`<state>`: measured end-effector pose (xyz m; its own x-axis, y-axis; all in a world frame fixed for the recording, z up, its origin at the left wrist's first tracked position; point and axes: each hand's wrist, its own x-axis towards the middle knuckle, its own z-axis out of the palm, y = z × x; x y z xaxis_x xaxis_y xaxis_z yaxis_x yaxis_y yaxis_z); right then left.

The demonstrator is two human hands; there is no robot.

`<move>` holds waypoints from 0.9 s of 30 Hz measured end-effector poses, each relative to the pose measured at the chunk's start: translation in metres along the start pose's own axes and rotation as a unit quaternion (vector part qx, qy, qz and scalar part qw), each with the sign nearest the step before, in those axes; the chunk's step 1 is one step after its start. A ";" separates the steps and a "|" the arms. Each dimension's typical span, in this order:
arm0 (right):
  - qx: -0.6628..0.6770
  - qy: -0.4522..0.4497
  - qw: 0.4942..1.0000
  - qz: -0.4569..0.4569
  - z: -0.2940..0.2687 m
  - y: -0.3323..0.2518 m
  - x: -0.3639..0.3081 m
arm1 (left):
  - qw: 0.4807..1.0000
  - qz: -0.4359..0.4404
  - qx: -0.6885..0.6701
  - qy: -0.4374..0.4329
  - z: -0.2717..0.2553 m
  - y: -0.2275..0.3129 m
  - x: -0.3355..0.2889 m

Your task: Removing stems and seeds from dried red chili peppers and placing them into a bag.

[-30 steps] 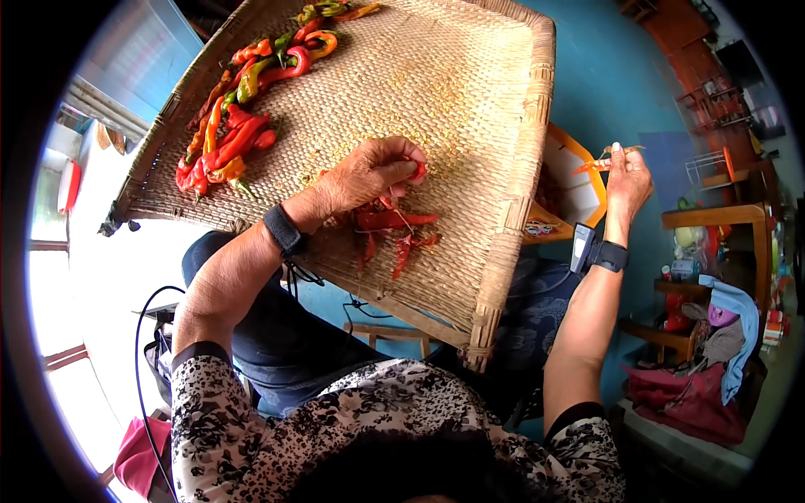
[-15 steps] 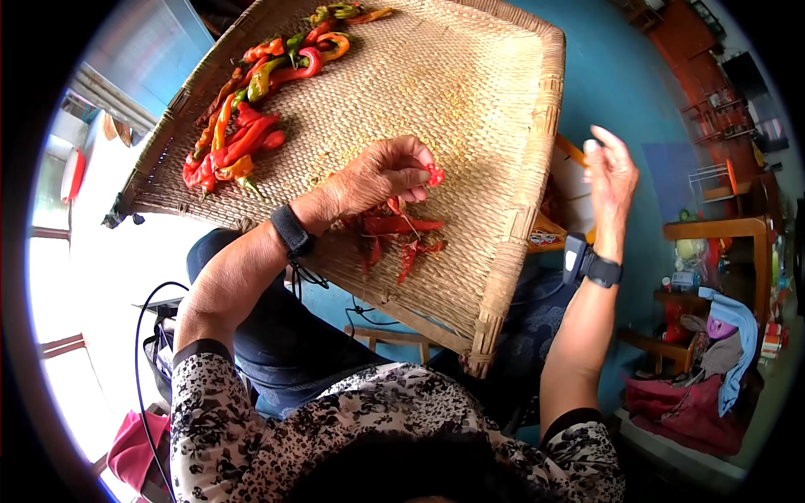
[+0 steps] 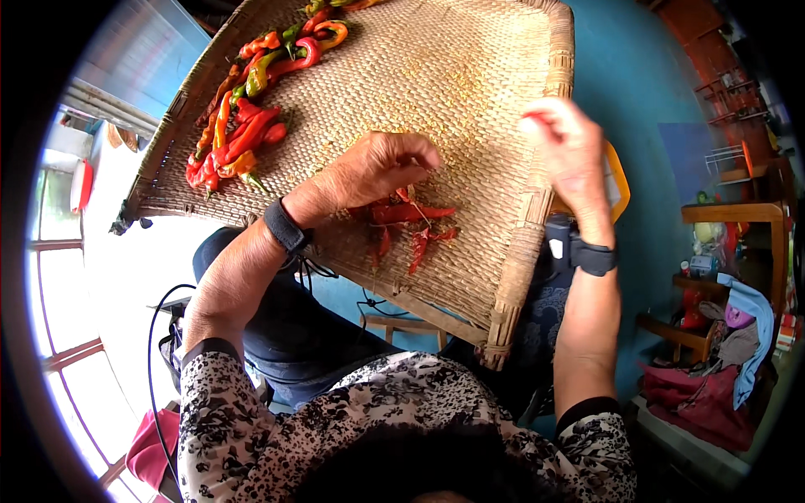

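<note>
My left hand (image 3: 381,172) hovers over a woven wicker tray (image 3: 402,92). Its fingers are loosely bent, thumb and forefinger parted, with no pepper showing between them. Dried red chilies (image 3: 411,214) lie just below it, partly covered by the hand. Above the tray's right rim is my right hand (image 3: 574,155), blurred by motion, its fingers closed on a small red chili piece (image 3: 542,120). Pale yellow seeds (image 3: 453,109) are scattered across the weave. Along the tray's left side lies a pile of fresh red, orange and green peppers (image 3: 243,138).
The tray rests over my knees. Beyond its right rim, an orange-edged container (image 3: 619,180) shows partly behind my right hand. A wooden chair (image 3: 738,214) and heaped cloths (image 3: 696,402) stand at the right. Black cables (image 3: 369,306) hang below the tray.
My right hand has moved left to the tray's rim and now holds a red piece. The red piece seen in my left fingers is gone from them. The view has shifted slightly.
</note>
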<state>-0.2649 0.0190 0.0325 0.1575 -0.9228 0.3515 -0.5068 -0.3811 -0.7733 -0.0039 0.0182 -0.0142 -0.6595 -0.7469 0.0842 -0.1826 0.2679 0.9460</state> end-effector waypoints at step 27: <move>0.026 -0.112 0.993 -0.009 0.026 -0.008 0.000 | 0.991 0.006 -0.129 0.043 -0.012 0.006 0.004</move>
<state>-0.2389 0.0210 0.0249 0.3537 -0.9032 0.2431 -0.4593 -0.3942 -0.7960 0.0015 0.0093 -0.0044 -0.5933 -0.7973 0.1111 0.0248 0.1198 0.9925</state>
